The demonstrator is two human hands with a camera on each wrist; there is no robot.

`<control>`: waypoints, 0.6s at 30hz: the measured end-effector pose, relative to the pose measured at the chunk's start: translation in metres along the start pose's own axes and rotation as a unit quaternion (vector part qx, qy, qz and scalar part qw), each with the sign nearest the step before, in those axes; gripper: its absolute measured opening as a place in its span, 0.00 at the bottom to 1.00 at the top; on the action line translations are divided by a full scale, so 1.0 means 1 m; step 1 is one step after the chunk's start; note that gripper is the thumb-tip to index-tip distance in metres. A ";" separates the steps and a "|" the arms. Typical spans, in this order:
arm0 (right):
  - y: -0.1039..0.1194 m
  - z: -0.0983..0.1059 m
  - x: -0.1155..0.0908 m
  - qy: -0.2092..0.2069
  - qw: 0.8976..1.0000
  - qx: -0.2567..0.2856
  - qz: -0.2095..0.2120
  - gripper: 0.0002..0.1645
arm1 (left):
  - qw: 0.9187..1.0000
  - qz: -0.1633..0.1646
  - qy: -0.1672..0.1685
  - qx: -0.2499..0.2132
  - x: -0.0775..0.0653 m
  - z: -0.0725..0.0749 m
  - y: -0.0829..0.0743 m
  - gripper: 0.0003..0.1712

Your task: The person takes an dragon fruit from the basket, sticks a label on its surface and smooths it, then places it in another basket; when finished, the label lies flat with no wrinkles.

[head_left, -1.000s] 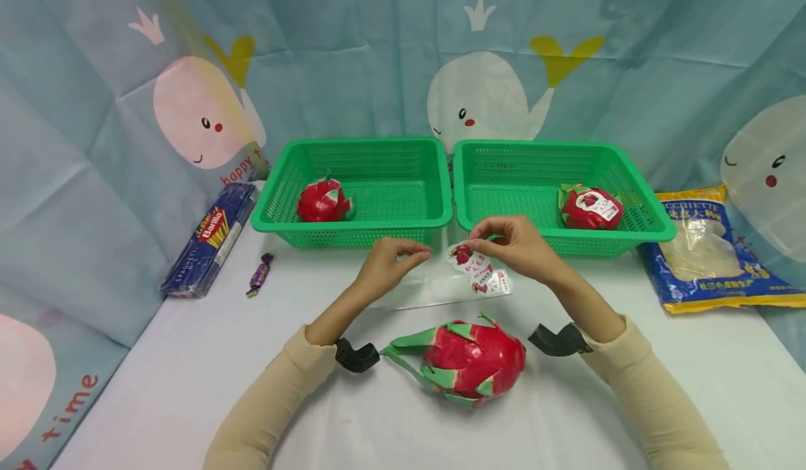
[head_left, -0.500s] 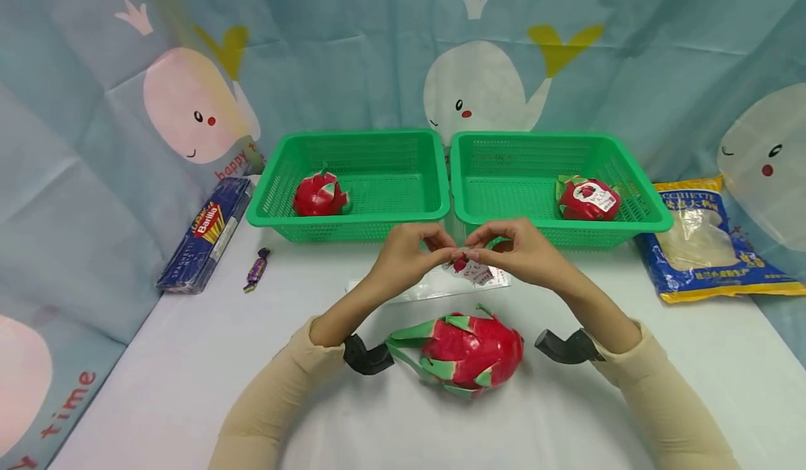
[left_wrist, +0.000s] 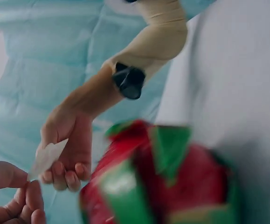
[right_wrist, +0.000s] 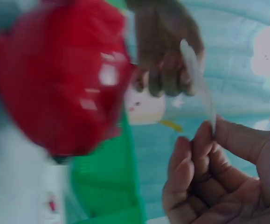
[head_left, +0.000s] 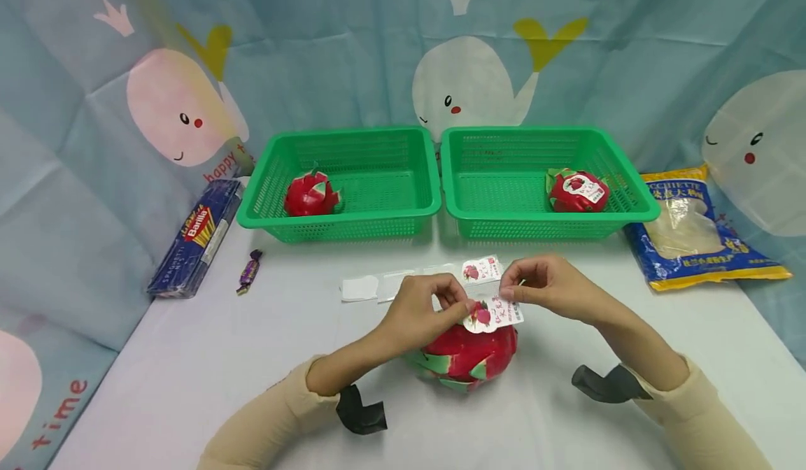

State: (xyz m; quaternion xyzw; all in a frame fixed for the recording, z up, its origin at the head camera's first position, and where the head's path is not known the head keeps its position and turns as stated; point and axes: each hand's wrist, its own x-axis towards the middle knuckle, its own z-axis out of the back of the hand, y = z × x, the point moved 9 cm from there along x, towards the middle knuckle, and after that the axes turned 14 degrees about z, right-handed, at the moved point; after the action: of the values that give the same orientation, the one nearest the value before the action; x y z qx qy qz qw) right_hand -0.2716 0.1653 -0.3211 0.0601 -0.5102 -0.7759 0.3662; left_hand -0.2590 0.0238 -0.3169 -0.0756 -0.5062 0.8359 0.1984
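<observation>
Thumb and fingers of my left hand (head_left: 422, 310) pinch the left end of a white dragon fruit sticker (head_left: 493, 315). The right hand (head_left: 557, 288) pinches its upper right corner, so the sticker stretches between both hands. Printed side up in the head view, it overlaps the top of a large red dragon fruit (head_left: 469, 354) with green scales, lying on the table. Both wrist views show the sticker (left_wrist: 48, 157) thin and edge-on, apart from the fruit (right_wrist: 62, 74). Behind the hands lies a clear sticker sheet (head_left: 392, 282) bearing another printed label (head_left: 481, 269).
Two green baskets (head_left: 340, 226) (head_left: 554, 225) stand at the back. The left holds a plain dragon fruit (head_left: 310, 196), the right a labelled one (head_left: 579, 191). A spaghetti pack (head_left: 196, 239) and a wrapped candy (head_left: 250, 272) lie left, a blue-yellow pasta bag (head_left: 689, 229) right.
The sticker, first in the right hand alone, is now held by both hands. It has moved from above the sheet toward the body, over the large dragon fruit.
</observation>
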 end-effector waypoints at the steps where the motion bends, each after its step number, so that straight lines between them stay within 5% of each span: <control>1: -0.003 -0.004 -0.004 0.010 1.000 0.011 0.003 0.03 | 1.000 0.000 -0.002 0.016 -0.004 -0.004 0.000 0.06; 7: -0.023 -0.020 -0.014 0.044 0.998 0.039 -0.007 0.04 | 0.995 -0.001 -0.028 0.092 -0.015 -0.017 0.005 0.09; 12: -0.037 -0.026 -0.014 0.055 0.998 0.037 -0.019 0.06 | 0.992 0.027 -0.036 0.121 -0.014 -0.022 0.013 0.11; 18: -0.043 -0.029 -0.016 0.048 0.998 0.028 -0.027 0.05 | 0.987 0.022 -0.058 0.151 -0.013 -0.021 0.014 0.11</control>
State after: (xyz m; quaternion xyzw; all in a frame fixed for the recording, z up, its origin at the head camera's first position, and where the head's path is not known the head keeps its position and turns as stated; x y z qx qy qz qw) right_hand -0.2683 0.1626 -0.3756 0.1213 -0.5121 -0.7669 0.3672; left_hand -0.2441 0.0298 -0.3400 -0.0074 -0.3827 0.9100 0.1596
